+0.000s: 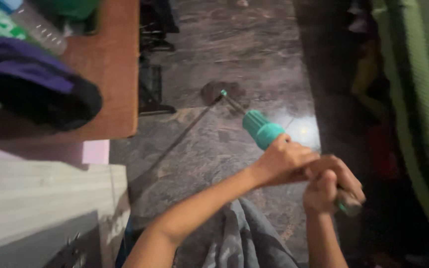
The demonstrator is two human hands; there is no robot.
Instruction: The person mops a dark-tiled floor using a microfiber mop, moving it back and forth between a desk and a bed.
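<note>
Head view, one frame.

Teal power drill (pixel 263 130): centre right of the frame, held above the dark stone floor (pixel 234 44), chuck and thin bit pointing to the upper left.

Left hand (pixel 284 163): centre right, fingers clenched around the drill body just behind the teal chuck.

Right hand (pixel 329 187): just right of and touching the left hand, fingers clenched around the drill's rear grip, which is mostly hidden.

Grey cloth (pixel 244 238): bottom centre, below the forearms.

Wooden surface (pixel 110 74): upper left, carrying a purple and black bundle (pixel 31 84) and a clear plastic bottle (pixel 31 27).

Green fabric (pixel 423 99): right edge.
</note>
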